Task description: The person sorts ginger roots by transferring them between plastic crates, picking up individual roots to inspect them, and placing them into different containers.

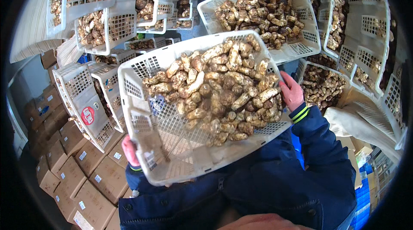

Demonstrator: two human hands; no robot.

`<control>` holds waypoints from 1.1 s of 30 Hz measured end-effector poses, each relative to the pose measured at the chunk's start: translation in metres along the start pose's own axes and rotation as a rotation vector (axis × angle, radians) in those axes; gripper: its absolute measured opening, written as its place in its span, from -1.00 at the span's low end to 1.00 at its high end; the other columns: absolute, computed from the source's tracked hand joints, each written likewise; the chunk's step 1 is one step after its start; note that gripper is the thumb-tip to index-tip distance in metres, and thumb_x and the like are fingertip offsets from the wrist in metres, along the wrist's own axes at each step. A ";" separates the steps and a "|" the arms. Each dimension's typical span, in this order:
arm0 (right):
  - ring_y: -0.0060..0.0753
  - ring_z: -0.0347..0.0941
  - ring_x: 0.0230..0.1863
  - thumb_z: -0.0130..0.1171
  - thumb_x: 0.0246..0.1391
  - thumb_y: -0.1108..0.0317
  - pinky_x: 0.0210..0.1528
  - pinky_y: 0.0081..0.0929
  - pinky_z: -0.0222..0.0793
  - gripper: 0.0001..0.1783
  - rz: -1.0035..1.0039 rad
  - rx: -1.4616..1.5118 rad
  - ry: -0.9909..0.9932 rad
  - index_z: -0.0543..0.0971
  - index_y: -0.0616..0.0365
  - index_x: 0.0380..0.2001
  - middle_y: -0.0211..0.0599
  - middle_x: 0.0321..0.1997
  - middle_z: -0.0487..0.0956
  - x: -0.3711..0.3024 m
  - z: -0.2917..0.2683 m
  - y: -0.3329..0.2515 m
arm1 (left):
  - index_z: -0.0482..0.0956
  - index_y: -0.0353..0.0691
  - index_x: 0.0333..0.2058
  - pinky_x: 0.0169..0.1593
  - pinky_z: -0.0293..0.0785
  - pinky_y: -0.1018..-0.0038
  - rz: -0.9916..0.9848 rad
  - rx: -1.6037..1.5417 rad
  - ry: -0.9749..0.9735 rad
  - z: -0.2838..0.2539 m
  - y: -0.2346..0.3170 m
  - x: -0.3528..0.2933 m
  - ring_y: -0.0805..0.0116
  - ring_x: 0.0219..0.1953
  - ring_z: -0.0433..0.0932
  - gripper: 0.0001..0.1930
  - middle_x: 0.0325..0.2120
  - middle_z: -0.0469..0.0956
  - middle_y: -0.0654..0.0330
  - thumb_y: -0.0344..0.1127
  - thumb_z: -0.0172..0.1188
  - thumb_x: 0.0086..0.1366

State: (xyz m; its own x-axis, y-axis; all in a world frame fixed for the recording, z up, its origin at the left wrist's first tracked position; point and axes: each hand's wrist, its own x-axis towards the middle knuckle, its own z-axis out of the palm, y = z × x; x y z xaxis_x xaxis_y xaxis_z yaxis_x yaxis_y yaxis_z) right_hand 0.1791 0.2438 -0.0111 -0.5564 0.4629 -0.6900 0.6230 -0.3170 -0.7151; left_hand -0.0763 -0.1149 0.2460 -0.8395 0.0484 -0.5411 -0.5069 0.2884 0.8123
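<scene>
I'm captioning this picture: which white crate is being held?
The foreground crate, with mushrooms heaped toward its right: the left hand grips its left end, the right hand its right end. No hand touches any other crate.

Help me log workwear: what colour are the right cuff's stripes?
Bright yellow stripes, clearest in the head view.

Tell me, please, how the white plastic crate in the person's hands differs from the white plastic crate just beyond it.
The held white plastic crate has the left hand and right hand on it; the farther white plastic crate has neither. The held crate looks larger in view, the farther one smaller. Both have perforated walls and contain stubby brown-and-cream mushrooms.
</scene>
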 end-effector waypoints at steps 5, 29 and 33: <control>-0.46 0.44 -0.10 -0.01 0.10 0.42 -0.03 -0.58 0.29 -0.56 0.101 0.172 -0.129 0.34 0.34 0.06 -0.18 -0.09 0.54 -0.004 -0.013 0.030 | 0.28 -0.13 -0.76 -0.64 0.23 0.53 0.240 -0.020 -0.107 0.047 0.045 0.002 0.42 -0.70 0.35 -0.58 -0.69 0.41 0.14 -0.14 0.00 0.26; -0.32 0.47 -0.09 0.01 0.04 0.28 -0.06 -0.49 0.33 -0.56 0.068 0.057 -0.331 0.44 0.27 -0.02 -0.13 -0.11 0.56 0.051 -0.060 0.057 | 0.41 -0.17 -0.54 -0.56 0.17 0.60 0.226 0.386 0.125 0.180 0.102 -0.030 0.61 -0.63 0.27 -0.68 -0.68 0.34 0.37 -0.09 0.02 0.30; -0.32 0.48 -0.10 0.02 0.06 0.29 -0.05 -0.49 0.32 -0.59 0.059 0.089 -0.308 0.45 0.26 -0.03 -0.13 -0.14 0.56 0.054 -0.044 0.073 | 0.43 -0.14 -0.55 -0.57 0.14 0.65 0.221 0.303 0.071 0.189 0.100 -0.023 0.65 -0.65 0.26 -0.68 -0.68 0.36 0.39 -0.06 0.07 0.28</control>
State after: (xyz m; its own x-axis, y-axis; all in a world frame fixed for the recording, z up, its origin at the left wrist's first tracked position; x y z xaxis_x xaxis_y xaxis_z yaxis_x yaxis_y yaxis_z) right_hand 0.2187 0.2826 -0.0955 -0.6690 0.1739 -0.7226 0.6163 -0.4137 -0.6701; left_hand -0.0704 0.0931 0.2986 -0.9391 0.0776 -0.3347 -0.2402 0.5485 0.8009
